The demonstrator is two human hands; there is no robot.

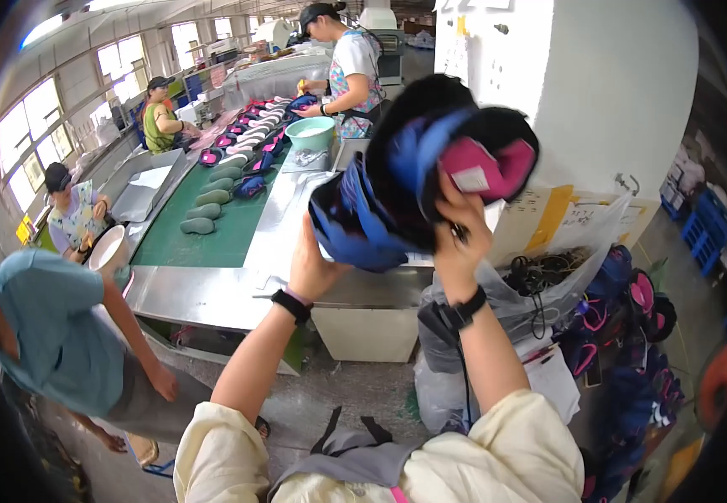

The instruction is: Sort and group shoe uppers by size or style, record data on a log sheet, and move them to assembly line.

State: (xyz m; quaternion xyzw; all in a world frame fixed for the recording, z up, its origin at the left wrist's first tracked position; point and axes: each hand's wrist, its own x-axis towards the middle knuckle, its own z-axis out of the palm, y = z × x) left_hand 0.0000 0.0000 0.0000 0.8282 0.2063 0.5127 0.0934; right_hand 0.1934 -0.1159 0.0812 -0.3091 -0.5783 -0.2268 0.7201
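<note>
Raised in front of me is a bundle of blue and black shoe uppers (pixel 369 214), several of them stacked together. The upper at its right end shows a bright pink lining (pixel 506 168) with a small white label. My left hand (pixel 311 267) grips the bundle's lower left end, its fingers partly hidden behind it. On the right side, my right hand (pixel 464 239) is closed on the pink-lined upper, with fingers reaching over its edge. Some of the bundle is blurred.
A green conveyor belt (pixel 242 225) carries grey-green shoe forms and rows of shoes beside a metal table (pixel 187 293). Co-workers stand along it; one in a teal shirt (pixel 57 323) is close on my left. More uppers (pixel 615 335) are heaped at right, by a clear plastic bag (pixel 497 289).
</note>
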